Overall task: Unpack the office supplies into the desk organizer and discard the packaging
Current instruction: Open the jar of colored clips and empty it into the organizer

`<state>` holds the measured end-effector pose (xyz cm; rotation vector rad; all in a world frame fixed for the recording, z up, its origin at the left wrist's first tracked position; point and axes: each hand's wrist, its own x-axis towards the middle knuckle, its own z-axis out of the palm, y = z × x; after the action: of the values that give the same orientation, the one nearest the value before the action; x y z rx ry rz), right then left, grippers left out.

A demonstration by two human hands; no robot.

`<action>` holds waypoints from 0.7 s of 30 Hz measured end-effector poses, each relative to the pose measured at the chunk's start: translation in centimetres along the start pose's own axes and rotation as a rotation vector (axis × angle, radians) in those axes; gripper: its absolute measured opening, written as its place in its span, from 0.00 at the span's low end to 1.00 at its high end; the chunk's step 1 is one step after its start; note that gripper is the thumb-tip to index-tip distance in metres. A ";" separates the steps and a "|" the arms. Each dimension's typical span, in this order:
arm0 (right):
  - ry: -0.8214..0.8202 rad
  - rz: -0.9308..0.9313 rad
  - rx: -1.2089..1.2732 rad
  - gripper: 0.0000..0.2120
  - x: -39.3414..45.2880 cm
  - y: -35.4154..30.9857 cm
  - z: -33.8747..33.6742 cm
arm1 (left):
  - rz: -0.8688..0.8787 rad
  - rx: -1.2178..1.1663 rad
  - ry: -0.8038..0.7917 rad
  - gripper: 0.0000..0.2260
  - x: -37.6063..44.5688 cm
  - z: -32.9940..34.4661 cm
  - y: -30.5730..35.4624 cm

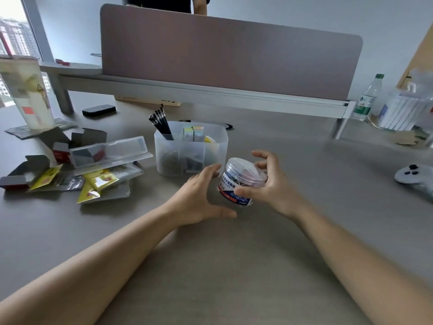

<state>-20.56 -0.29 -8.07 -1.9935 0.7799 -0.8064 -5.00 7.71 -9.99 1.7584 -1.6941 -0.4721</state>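
A clear round tub of clips (pixel 241 181) with a blue and white label is tilted above the desk, and my right hand (pixel 269 184) grips it by its lid end. My left hand (pixel 199 198) is spread beside the tub's left side, fingers straight, holding nothing. Just behind stands the frosted desk organizer (pixel 222 146), with black pens (pixel 161 124), sticky notes (pixel 193 133) and small clips in its compartments.
Emptied packaging (pixel 77 167) lies in a heap at the left: a clear blister case, yellow wrappers, torn card boxes. A tall drink cup (pixel 28 92) stands far left, a water bottle (pixel 367 97) and plastic-wrapped items at the right, a grey controller (pixel 414 178) near the right edge.
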 end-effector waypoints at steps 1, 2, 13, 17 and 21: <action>-0.026 -0.007 0.019 0.38 -0.2 -0.3 0.5 | -0.007 -0.053 0.000 0.43 -0.1 0.0 0.0; -0.049 -0.017 0.029 0.39 -0.3 -0.6 1.1 | -0.017 -0.114 0.008 0.40 -0.3 -0.1 0.0; -0.099 -0.033 0.130 0.41 0.8 -2.8 5.0 | -0.025 -0.330 0.090 0.35 -1.7 -2.4 -1.9; -0.076 -0.042 0.192 0.35 1.0 -2.4 5.5 | -0.011 -0.399 0.079 0.34 -1.8 -2.8 -2.7; -0.082 -0.063 0.194 0.35 1.0 -2.1 5.4 | 0.011 -0.422 0.077 0.34 -1.6 -2.9 -2.6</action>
<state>-15.32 2.45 -8.44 -1.8718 0.5720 -0.8004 -1.30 9.79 -9.91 1.4400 -1.4252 -0.6910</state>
